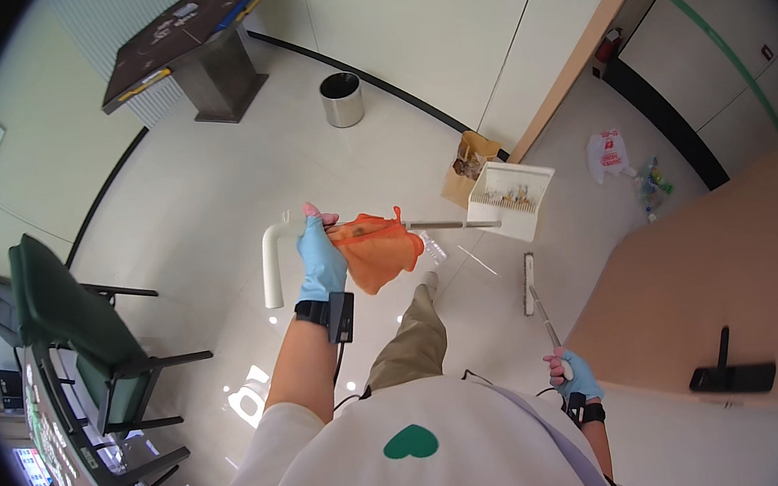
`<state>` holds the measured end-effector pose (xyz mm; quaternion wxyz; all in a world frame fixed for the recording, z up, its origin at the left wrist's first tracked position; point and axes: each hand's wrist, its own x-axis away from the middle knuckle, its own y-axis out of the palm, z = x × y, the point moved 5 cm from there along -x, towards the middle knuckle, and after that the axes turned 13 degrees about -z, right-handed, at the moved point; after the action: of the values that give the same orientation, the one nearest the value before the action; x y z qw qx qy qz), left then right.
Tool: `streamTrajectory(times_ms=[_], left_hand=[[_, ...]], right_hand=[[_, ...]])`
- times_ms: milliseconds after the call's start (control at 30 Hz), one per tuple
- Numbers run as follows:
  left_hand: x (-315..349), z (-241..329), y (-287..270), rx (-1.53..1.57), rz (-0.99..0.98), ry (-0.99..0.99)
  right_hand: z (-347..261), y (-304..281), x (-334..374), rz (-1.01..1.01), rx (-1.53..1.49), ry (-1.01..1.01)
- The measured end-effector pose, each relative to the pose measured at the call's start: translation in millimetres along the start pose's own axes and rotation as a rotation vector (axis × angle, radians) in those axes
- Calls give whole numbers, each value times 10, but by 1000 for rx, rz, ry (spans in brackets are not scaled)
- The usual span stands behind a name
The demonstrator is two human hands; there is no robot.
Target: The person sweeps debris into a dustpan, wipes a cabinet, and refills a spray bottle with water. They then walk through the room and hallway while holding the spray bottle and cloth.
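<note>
Dustpan (528,176) contains debris (516,196); left hand (320,256) grips its handle (450,224), orange bag (378,252) alongside. Right hand (576,376) is closed around the broom (530,286).

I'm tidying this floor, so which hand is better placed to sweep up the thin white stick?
Probably your right hand: it grips the broom, whose head sits near the thin white stick. Your left hand grips the dustpan's handle, with an orange bag beside it.

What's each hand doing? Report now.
Left hand: closed, holding the dustpan by its handle, orange mesh bag beside it.
Right hand: closed, holding the broom by its handle.
</note>
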<state>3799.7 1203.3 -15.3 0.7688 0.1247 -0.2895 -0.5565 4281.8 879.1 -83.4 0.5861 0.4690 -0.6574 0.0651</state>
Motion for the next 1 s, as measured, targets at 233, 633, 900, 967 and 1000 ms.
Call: streamTrajectory(times_ms=[233,633,900,967,1000], left_hand=[[-1841,-1752,-93,295,307,-229],[-2439,-2438,-621,477,687,-434],[-2258,-2547,-910,457,660,-448],[-2148,-2646,-1011,454,657,-462],[-2111,-2717,-1029,457,656,-467]], right_hand=[[-1258,580,-454,76,174,64],[-2290,1089,-820,88,123,123],[-2676,1095,-1065,67,71,146],[-2703,1075,-1040,57,101,145],[-2721,1064,-1030,60,144,126]])
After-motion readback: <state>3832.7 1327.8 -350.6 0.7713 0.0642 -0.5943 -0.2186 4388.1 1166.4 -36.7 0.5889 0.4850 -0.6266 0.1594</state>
